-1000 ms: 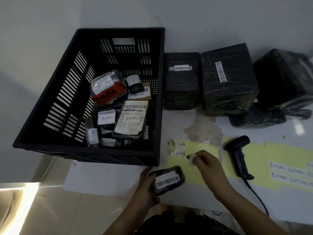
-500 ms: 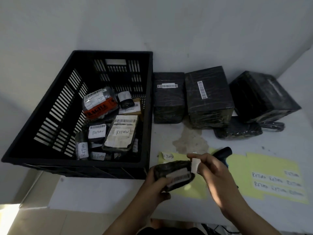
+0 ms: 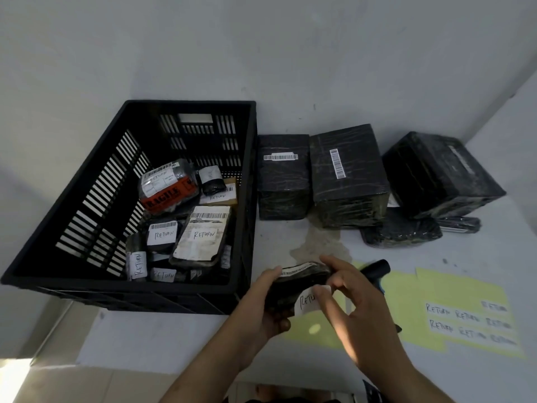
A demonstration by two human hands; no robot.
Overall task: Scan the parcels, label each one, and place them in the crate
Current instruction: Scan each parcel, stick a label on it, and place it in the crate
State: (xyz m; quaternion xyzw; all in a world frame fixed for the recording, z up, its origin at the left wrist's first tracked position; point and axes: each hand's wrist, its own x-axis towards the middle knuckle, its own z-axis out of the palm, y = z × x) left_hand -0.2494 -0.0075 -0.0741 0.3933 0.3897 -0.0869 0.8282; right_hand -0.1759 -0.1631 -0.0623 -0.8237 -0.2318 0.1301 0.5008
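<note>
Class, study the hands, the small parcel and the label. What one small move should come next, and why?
Probably press the RETURN label flat onto the small parcel with the right hand. The label lies against the parcel's side, but its lower edge seems to hang free, while the left hand grips the parcel beside the crate.

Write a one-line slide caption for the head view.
Left hand holds a black wrapped parcel while right hand pinches a white RETURN label against it beside a black slatted plastic crate.
</note>
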